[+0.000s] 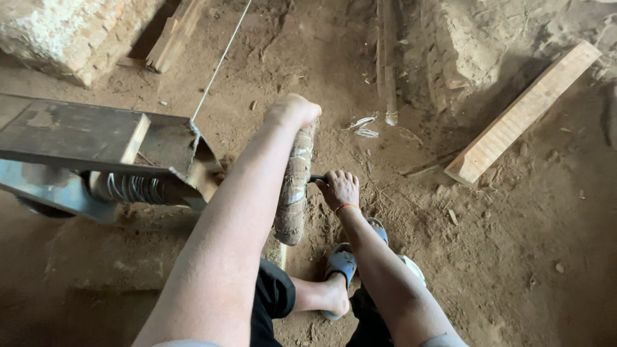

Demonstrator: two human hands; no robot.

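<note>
Dirt-floored work area, daylit.
A dusty brown earth floor [514, 257] is seen throughout, littered with small chips. A pale wooden plank [524, 112] is laid at upper right. A rough brick block [71, 32] is set in the upper left corner, with timber pieces [173, 32] leaned beside it. A low earthen ridge [450, 51] is seen at top.
</note>
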